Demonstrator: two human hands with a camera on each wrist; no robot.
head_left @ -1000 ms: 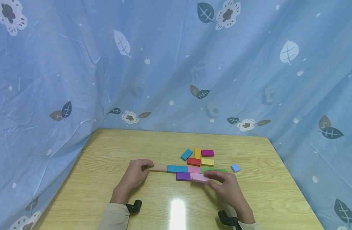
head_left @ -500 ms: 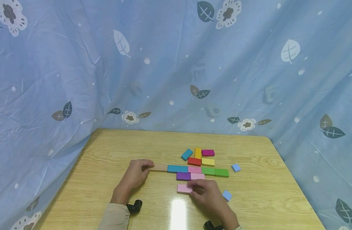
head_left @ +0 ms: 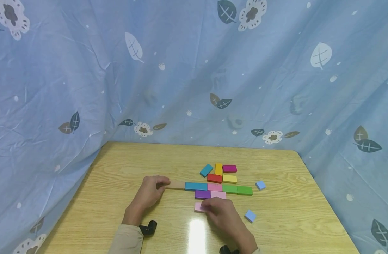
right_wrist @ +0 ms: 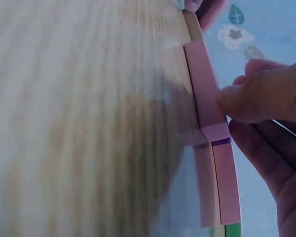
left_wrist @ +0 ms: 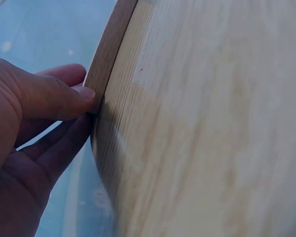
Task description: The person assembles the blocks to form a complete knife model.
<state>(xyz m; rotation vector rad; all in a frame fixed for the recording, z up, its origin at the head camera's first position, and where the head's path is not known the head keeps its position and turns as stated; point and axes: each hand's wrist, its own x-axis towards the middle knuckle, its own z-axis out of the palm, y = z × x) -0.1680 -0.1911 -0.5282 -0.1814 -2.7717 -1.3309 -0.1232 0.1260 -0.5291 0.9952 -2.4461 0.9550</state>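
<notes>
While the background was filled by a blue cloth printed with leaves and flowers, a wood-grained counter was spread out below it. Over the counter both hands were extended. By the narrow grip of the left hand, the left end of a wooden strip was pinched. By the grip of the right hand, equally narrow, a pale pink block was held between thumb and fingers.

The strip was continued rightward, end to end, by a long blue block, a deeper pink block and two green blocks. Against their near side were set a purple block and a second pale pink block; by the purple one, the way from the held block to the long blue one was blocked.

Just beyond were grouped a red block, a yellow block, an orange block, a magenta block and a slanted teal block. Smallest of all, two light-blue blocks were seen farther right, well apart from each other.
</notes>
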